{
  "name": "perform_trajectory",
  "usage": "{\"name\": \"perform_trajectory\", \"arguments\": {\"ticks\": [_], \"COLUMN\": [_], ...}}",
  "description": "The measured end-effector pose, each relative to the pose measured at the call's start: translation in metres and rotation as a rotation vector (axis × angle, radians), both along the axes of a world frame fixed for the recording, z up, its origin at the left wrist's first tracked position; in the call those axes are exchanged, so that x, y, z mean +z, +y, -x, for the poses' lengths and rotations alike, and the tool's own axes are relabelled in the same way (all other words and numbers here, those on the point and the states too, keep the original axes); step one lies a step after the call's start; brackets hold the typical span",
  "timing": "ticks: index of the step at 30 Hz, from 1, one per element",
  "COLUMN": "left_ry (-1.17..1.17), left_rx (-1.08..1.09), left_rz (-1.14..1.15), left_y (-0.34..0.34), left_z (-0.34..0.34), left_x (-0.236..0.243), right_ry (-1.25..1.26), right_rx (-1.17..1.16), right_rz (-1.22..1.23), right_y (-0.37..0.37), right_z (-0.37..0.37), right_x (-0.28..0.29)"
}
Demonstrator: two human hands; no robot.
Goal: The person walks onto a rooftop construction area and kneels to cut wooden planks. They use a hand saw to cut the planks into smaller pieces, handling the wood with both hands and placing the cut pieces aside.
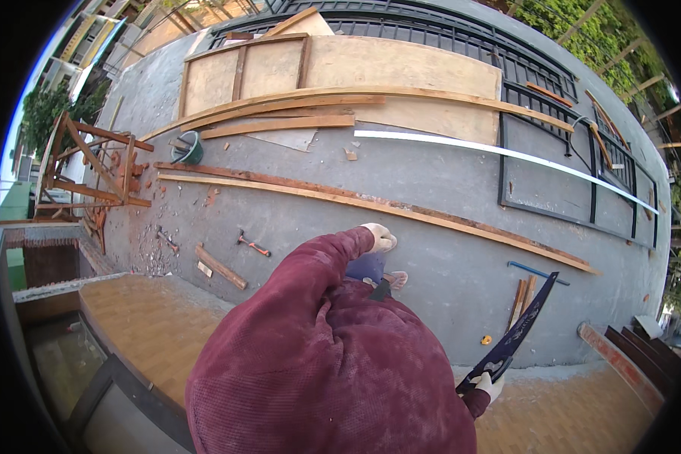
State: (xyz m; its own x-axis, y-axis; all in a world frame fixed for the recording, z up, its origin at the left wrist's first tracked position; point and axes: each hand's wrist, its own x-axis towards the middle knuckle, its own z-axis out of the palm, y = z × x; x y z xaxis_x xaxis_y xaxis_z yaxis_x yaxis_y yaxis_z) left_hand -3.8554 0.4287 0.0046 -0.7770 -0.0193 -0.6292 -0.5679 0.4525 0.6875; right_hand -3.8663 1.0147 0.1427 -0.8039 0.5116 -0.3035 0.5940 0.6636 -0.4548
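Note:
My right hand [492, 387], in a pale glove, grips a handsaw [513, 340] by its handle, low at the right. The saw's long dark blade points up and away to the right, above the floor. My left hand [380, 237], also gloved, is held out in front of my body with its fingers curled in; nothing shows in it. Beyond that hand, two long timber strips [371, 198] lie side by side on the grey floor. A blue bar-like tool [538, 273] and short wood offcuts [522, 301] lie near the blade.
Hammers [254, 244] and a wood block [221, 266] lie at left, near a bucket [188, 148] and a wooden sawhorse-like frame [91, 166]. Farther off are plywood [401, 64], long planks [295, 125], a white strip [461, 144] and black metal grilles [548, 212]. A yellow tape measure [486, 340] sits close by.

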Motion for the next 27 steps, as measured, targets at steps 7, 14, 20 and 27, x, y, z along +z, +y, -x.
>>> {"name": "perform_trajectory", "arguments": {"ticks": [7,14,20,27], "left_ry": [-0.34,-0.358,-0.318,-0.067], "left_rx": [0.472,0.951,0.845,1.231], "left_rz": [0.286,0.053,0.052,0.094], "left_y": [-0.083,-0.072,-0.112,-0.168], "left_z": [-0.259,-0.423,-0.469,-0.524], "left_x": [-0.03,-0.064,-0.045,-0.03], "right_ry": [-0.474,-0.547,-0.745,-0.884], "right_rx": [0.46,0.826,0.715,0.847], "right_rz": [0.033,-0.142,0.383,0.445], "right_y": [-0.128,-0.255,-0.324,-0.394], "right_z": [0.073,0.052,0.015,0.02], "right_x": [-0.092,-0.112,-0.134,-0.155]}}
